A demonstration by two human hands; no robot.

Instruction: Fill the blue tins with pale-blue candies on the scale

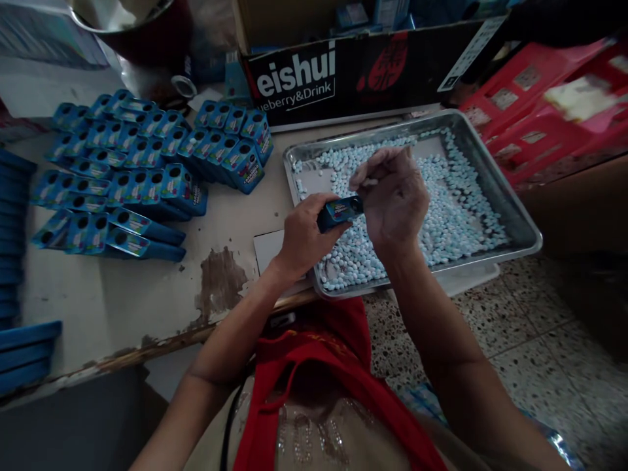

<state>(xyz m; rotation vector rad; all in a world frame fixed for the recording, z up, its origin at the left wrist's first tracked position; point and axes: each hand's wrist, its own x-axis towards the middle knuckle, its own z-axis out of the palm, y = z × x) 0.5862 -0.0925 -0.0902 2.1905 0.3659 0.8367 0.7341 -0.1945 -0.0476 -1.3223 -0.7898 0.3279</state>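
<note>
Left hand: the left hand (307,229) is closed around a small blue box (338,210), thumb on the near side and fingers on the far side.
Held box: over the left part of the metal tray (532,241), tipped on its side, its end with a round dark spot turned toward the right hand (396,196).
Right hand: half curled, palm up, fingertips drawn together just beside that end (a pale bit shows at them, but I cannot tell whether it is gripped).
Tray: pale blue and white pellets (456,226) spread across much of it, with bare patches at the far side.
Table: the worn table (161,291) carries rows of blue boxes (140,186) on the left, most upright, a few leaning (their tops have round dark spots too).
Behind: a black carton (385,75) lettered "eishui" stands beyond the tray; a dark red bowl (152,39) is behind the boxes.
Right side: a red crate (520,121) beside the tray, above a speckled floor (534,327).
Clothing: a red apron (272,373).
</note>
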